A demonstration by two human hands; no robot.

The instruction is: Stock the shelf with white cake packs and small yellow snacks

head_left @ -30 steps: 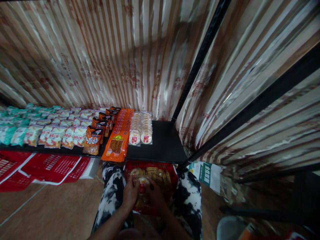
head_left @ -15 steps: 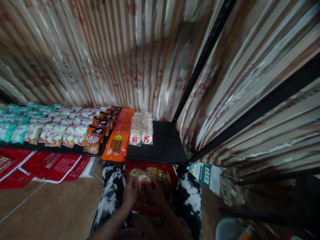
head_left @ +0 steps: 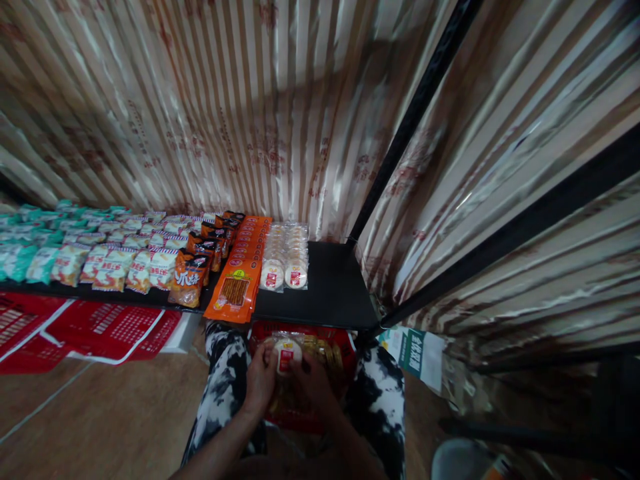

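My fingers (head_left: 273, 357) pinch a clear pack of round white cakes (head_left: 286, 353) from both sides: my left hand (head_left: 260, 383) grips its left edge, my right hand (head_left: 314, 385) its right edge, fingers curled in against the wrapper. I hold the pack just above a red basket (head_left: 345, 347) that sits between my knees, in black-and-white patterned trousers (head_left: 225, 380). More wrapped snacks lie in the basket under the pack. The basket stands just in front of the black shelf (head_left: 333, 293), below its front edge. On the shelf, straight beyond the basket, lie two rows of the same round cakes (head_left: 286, 257); left of those a row of orange packets (head_left: 243, 273), then dark orange bags (head_left: 193, 277), then white-and-red bags (head_left: 130, 263), and green ones (head_left: 20, 257) farthest left. Flattened red crates (head_left: 100, 327) lie on the wooden floor left of the basket. A striped curtain (head_left: 225, 113) hangs behind the shelf, and a black post (head_left: 415, 113) rises from its right rear corner
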